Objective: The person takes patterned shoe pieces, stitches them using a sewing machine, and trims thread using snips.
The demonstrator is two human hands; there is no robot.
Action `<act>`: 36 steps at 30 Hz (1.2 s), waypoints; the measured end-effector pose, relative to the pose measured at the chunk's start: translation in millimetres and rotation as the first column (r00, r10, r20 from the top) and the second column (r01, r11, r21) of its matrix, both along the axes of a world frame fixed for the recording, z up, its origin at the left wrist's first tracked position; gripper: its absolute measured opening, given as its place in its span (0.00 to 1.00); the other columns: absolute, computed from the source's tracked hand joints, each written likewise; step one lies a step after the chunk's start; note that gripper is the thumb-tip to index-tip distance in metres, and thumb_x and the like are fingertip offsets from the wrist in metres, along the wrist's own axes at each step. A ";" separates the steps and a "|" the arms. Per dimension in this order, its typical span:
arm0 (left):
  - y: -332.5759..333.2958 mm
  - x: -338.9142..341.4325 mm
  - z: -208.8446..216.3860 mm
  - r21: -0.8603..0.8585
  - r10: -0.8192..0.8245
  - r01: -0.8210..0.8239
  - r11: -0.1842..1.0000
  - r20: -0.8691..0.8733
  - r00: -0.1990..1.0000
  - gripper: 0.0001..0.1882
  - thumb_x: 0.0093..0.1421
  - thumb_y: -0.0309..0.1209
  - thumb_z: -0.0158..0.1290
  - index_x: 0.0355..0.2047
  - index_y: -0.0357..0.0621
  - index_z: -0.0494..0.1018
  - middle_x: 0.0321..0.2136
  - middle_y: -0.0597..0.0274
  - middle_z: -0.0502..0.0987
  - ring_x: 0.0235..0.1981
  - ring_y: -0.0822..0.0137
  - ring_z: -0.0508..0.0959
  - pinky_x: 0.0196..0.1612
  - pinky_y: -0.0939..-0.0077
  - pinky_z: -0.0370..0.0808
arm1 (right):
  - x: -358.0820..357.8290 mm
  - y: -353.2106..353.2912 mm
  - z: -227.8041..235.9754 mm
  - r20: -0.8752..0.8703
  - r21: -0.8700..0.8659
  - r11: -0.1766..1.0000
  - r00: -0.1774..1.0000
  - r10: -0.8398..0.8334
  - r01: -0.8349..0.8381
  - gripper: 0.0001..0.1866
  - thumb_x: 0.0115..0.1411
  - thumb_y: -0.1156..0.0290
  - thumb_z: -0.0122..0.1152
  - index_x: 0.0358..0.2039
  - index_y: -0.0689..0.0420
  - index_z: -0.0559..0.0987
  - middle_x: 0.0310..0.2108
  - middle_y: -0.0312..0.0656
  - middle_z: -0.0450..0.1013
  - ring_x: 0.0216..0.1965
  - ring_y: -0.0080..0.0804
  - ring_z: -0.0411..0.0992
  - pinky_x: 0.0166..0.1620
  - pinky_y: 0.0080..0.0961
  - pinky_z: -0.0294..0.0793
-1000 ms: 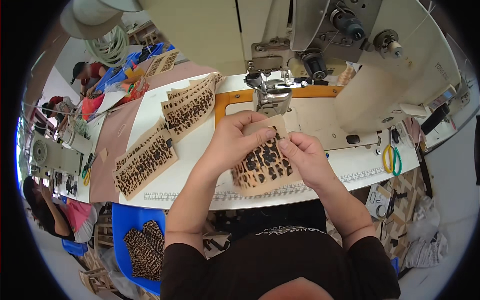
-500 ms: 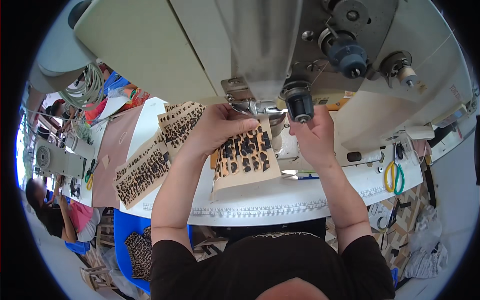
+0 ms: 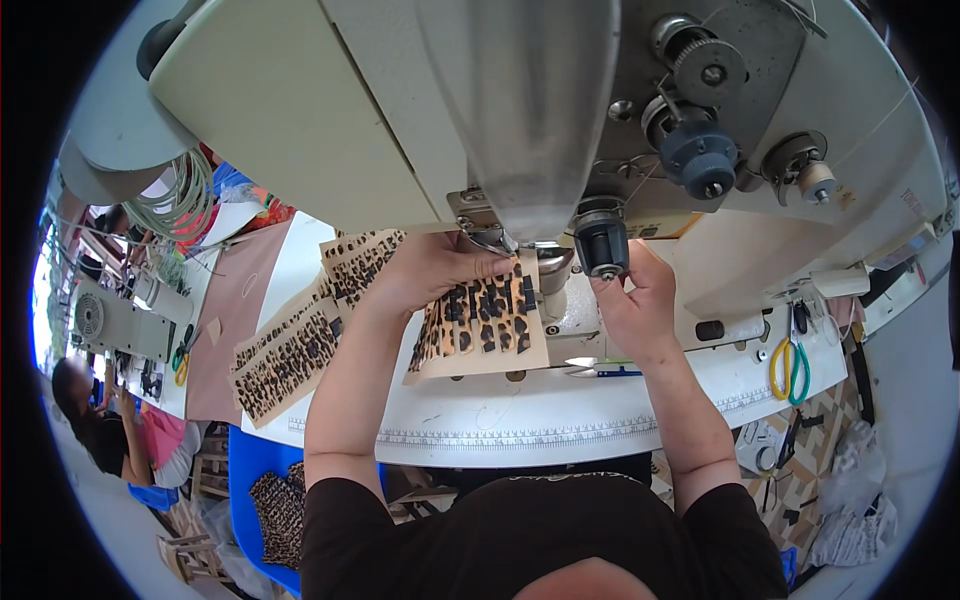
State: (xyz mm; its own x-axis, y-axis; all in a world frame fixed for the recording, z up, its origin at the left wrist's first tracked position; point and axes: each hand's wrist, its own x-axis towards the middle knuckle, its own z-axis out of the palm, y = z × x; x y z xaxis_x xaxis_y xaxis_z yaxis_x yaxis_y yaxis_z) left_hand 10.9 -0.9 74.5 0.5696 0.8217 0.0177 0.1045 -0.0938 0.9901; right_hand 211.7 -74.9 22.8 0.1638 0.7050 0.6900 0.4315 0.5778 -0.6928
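A beige backing piece with leopard-print strips (image 3: 478, 328) lies by the needle area of a sewing machine (image 3: 520, 110). My left hand (image 3: 432, 272) is closed on its upper part, thumb on top, other fingers mostly out of sight. To the right, my right hand (image 3: 645, 310) is closed, with curled fingers partly behind a dark tension knob (image 3: 602, 245); whatever they hold, if anything, is hidden. Beyond my left forearm, more leopard-print pieces on beige backing (image 3: 283, 368) lie overlapping on the white table (image 3: 420, 410).
A ruler strip (image 3: 540, 440) runs along the table's front edge. Pointed snips (image 3: 603, 371) lie near my right wrist, and yellow-and-green scissors (image 3: 788, 368) farther right. Leopard-print cloth (image 3: 278, 512) rests on a blue chair (image 3: 243, 480). Another person (image 3: 95, 425) sits at far left.
The held piece has turned slightly, its lower edge now leveler and a little farther left. My right hand has shifted slightly toward me. The whole view has tilted a little too.
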 end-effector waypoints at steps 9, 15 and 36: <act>9.4 -4.8 -12.1 0.068 -0.091 0.085 0.994 0.097 0.991 0.27 0.43 0.27 0.62 0.44 0.38 0.66 0.34 0.60 0.74 0.33 0.71 0.74 0.35 0.80 0.72 | -20.8 -25.4 8.0 0.076 -0.233 0.972 0.997 0.005 0.013 0.14 0.53 0.70 0.56 0.40 0.55 0.70 0.22 0.37 0.67 0.17 0.17 0.64 0.22 0.14 0.64; 5.1 -4.5 -0.3 -0.007 -0.022 0.022 1.000 -0.022 1.000 0.17 0.44 0.25 0.61 0.35 0.35 0.70 0.29 0.62 0.75 0.30 0.74 0.74 0.32 0.81 0.72 | -46.5 -30.5 -9.0 -0.571 -0.278 0.727 0.717 0.400 -0.628 0.12 0.55 0.80 0.49 0.41 0.62 0.65 0.31 0.38 0.70 0.29 0.16 0.67 0.28 0.13 0.69; 18.2 -10.0 -14.8 -0.110 0.012 0.001 0.994 0.120 0.993 0.16 0.46 0.16 0.55 0.37 0.36 0.71 0.31 0.61 0.75 0.33 0.70 0.75 0.36 0.79 0.73 | -37.1 -14.6 -19.8 -0.379 -0.144 0.983 0.924 0.054 -0.117 0.07 0.55 0.76 0.51 0.32 0.57 0.63 0.22 0.31 0.63 0.20 0.11 0.60 0.23 0.10 0.61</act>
